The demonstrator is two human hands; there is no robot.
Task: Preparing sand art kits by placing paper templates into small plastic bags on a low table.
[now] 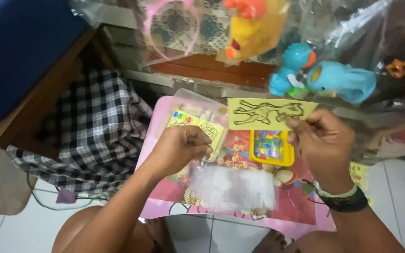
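Head view shows the right hand [322, 145] lifting a yellow card [270, 113] with a black animal outline, grip pinching its lower edge so the picture faces up, while the left hand [181, 147] pinches a clear bag [233, 187] over the pink desk [296, 206]

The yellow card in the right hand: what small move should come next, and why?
Probably slide the yellow card toward the clear bag gripped by the left hand. The right hand pinches the card just above the pink table, beside the bag.
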